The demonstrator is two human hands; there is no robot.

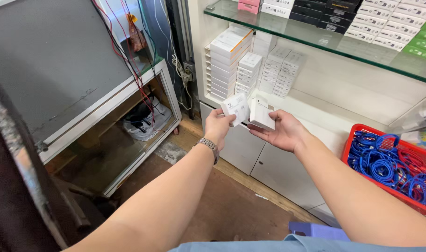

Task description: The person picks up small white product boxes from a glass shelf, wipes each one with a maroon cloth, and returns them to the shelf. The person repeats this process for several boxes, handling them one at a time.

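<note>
Two small white boxes sit in the hands, in front of a white shelf unit. Going left to right: a glass-fronted cabinet (105, 135) stands at the far left with red and black wires (129, 60) hanging down into it and a white bag (145, 122) lying inside. Next comes the left hand (216, 127), with a metal watch (208, 145) on its wrist, its fingers closed around the first small white box (235, 108), held upright. Just beside it, the right hand (284, 133) lies palm up with fingers loosely curled, carrying the second small white box (261, 113) on its fingertips; the two boxes are almost touching. Behind them, stacks of white boxes (250, 70) stand on the white shelf (315, 112), and a glass shelf (315, 37) above bears rows of white, black and green packages (386, 23). At the far right a red basket (351, 140) holds coiled blue cables (386, 161).
</note>
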